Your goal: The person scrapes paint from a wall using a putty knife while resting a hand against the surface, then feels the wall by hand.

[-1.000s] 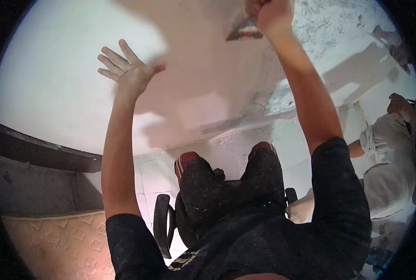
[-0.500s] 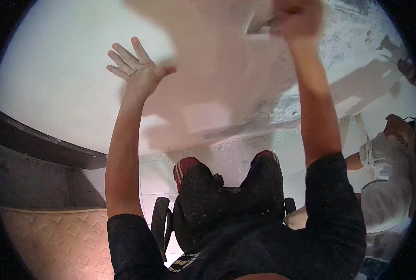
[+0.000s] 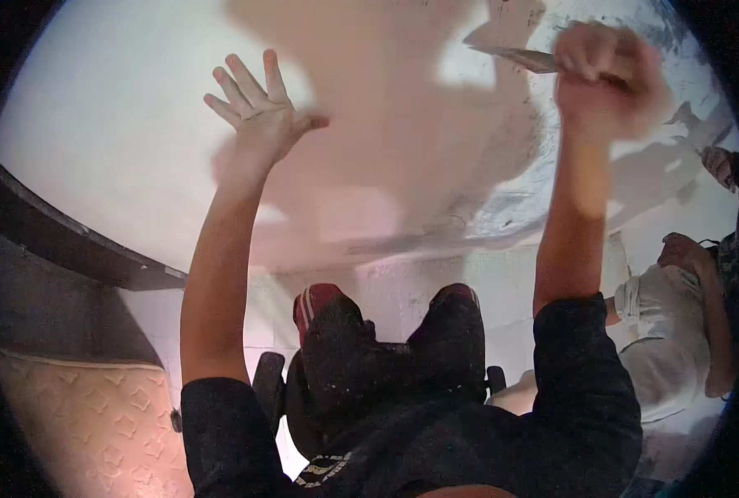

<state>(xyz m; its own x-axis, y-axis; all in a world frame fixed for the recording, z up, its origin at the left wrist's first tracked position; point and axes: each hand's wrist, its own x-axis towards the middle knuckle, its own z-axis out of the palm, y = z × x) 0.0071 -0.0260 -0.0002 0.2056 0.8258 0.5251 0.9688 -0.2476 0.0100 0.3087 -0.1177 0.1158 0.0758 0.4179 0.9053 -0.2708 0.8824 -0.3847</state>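
Note:
My left hand (image 3: pixel 263 118) is open, its fingers spread and palm toward the pale wall (image 3: pixel 129 124); whether it presses on the surface I cannot tell. In my right hand (image 3: pixel 606 79), blurred by motion, is a putty knife (image 3: pixel 519 56). Its thin blade points left, edge-on to me, over the wall, and the handle is mostly hidden in my closed fingers. Grey, rough patches (image 3: pixel 510 207) mark the wall below and around my right hand. Contact between blade and wall is not clear.
A person in light clothing (image 3: pixel 664 365) is close by on my right, with a hand (image 3: pixel 722 166) raised near the wall. A dark ledge (image 3: pixel 79 241) runs along the left, above a patterned mattress (image 3: pixel 95 423). Black armrest-like parts (image 3: pixel 268 386) flank my legs.
My right hand has moved right and slightly down with the putty knife, whose blade now shows edge-on. My left hand stays spread, shifted slightly right in view.

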